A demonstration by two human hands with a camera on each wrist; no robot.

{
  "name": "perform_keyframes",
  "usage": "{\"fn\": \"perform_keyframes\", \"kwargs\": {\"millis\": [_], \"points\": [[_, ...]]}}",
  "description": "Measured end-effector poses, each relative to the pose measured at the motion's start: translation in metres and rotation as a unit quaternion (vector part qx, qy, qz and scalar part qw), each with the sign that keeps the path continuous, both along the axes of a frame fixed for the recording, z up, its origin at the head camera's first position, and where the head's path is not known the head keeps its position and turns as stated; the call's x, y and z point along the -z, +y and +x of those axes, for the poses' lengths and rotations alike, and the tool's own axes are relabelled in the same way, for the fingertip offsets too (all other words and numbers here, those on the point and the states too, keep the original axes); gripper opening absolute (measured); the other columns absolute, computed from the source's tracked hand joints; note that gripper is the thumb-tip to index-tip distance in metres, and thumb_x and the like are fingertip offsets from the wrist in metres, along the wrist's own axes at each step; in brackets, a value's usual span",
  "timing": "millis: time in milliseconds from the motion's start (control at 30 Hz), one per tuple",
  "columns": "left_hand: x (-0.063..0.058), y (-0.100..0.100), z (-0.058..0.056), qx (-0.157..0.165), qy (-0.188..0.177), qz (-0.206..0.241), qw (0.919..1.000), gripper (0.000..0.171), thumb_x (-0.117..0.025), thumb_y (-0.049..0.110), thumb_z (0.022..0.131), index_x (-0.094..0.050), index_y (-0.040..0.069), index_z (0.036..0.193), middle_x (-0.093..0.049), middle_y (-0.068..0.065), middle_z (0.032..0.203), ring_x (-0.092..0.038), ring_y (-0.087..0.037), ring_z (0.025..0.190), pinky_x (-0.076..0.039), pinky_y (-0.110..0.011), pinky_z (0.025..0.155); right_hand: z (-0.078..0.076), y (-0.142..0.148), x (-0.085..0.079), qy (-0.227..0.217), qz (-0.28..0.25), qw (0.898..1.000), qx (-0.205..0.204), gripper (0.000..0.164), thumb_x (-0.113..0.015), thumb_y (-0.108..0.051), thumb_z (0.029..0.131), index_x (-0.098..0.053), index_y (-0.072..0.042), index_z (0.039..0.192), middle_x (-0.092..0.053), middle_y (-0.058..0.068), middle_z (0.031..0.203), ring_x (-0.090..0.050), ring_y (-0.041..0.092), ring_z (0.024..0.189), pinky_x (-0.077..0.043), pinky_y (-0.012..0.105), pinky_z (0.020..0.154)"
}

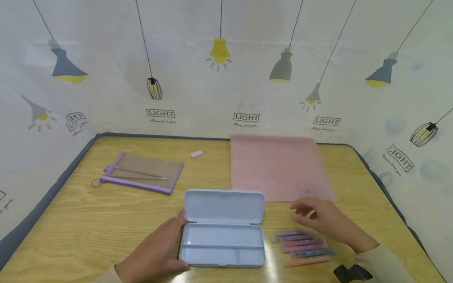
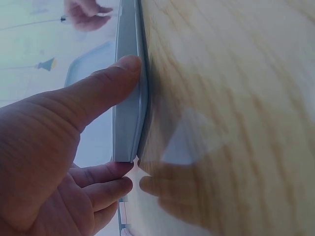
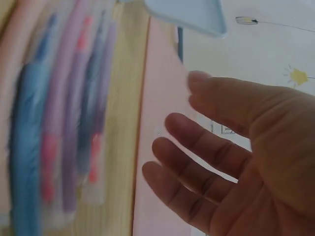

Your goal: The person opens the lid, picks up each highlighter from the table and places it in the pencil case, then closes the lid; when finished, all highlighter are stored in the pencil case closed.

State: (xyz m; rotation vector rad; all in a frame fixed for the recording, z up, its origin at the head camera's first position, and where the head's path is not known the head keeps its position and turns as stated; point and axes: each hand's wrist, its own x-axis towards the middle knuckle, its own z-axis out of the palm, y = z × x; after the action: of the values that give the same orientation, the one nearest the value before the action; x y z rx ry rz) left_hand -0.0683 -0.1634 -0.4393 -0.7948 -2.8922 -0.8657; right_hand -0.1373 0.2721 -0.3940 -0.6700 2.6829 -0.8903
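Pencil case (image 1: 223, 236): pale blue, smooth, rounded oblong; lid raised, three compartments shown; placed at the near middle of the table. Markers (image 1: 301, 243): slim, in several colours, laid side by side at its right. Pouch (image 1: 141, 163): see-through, purple-edged. Sheet (image 1: 272, 169): pink, flat. Table (image 1: 85, 224): wood-grained, backed by lamp-printed white hanging (image 1: 191, 94). Left hand (image 1: 157, 245): case's left end gripped between thumb and fingers. Right hand (image 1: 322, 218): fingers loosely curved near the markers, nothing held.
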Motion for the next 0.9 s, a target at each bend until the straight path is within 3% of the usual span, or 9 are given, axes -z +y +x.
{"fn": "perform_keyframes", "kwargs": {"millis": [233,467,733,900], "points": [[0.0,-0.001,0.0,-0.001,0.002,0.0,1.0,0.13,-0.094,0.031,0.052,-0.02,0.013,0.157,-0.058,0.005,0.123,-0.054,-0.008,0.112,-0.053,-0.037,0.096,0.006,0.014,0.013,0.017,0.066,0.998,-0.017,0.02,-0.071,-0.028,0.089,-0.069,-0.016,0.105,-0.066,-0.007,0.099,-0.059,0.004,0.087,-0.055,0.029,0.074],[0.001,-0.002,0.001,0.005,0.006,-0.005,1.0,0.129,-0.094,0.033,0.053,-0.019,0.01,0.156,-0.057,0.005,0.126,-0.053,-0.008,0.114,-0.052,-0.037,0.097,0.004,0.014,0.023,0.044,0.082,0.995,-0.032,0.006,-0.072,-0.025,0.088,-0.07,-0.021,0.093,-0.062,-0.015,0.087,-0.052,-0.003,0.078,-0.051,0.025,0.067],[0.001,-0.001,0.001,0.0,0.0,-0.011,0.9999,0.128,-0.093,0.032,0.054,-0.019,0.009,0.156,-0.057,0.005,0.126,-0.053,-0.008,0.114,-0.052,-0.037,0.097,0.002,0.014,0.026,0.047,0.112,0.992,-0.042,0.006,-0.072,-0.027,0.088,-0.071,-0.023,0.092,-0.063,-0.016,0.089,-0.056,-0.002,0.081,-0.053,0.027,0.071],[0.0,-0.001,0.001,0.0,0.0,-0.006,1.0,0.13,-0.093,0.031,0.054,-0.017,0.011,0.157,-0.056,0.006,0.128,-0.052,-0.008,0.115,-0.052,-0.036,0.097,0.001,0.014,0.026,0.048,0.1,0.992,-0.055,0.003,-0.07,-0.024,0.09,-0.072,-0.025,0.089,-0.061,-0.017,0.085,-0.051,-0.004,0.076,-0.049,0.023,0.064]]}}
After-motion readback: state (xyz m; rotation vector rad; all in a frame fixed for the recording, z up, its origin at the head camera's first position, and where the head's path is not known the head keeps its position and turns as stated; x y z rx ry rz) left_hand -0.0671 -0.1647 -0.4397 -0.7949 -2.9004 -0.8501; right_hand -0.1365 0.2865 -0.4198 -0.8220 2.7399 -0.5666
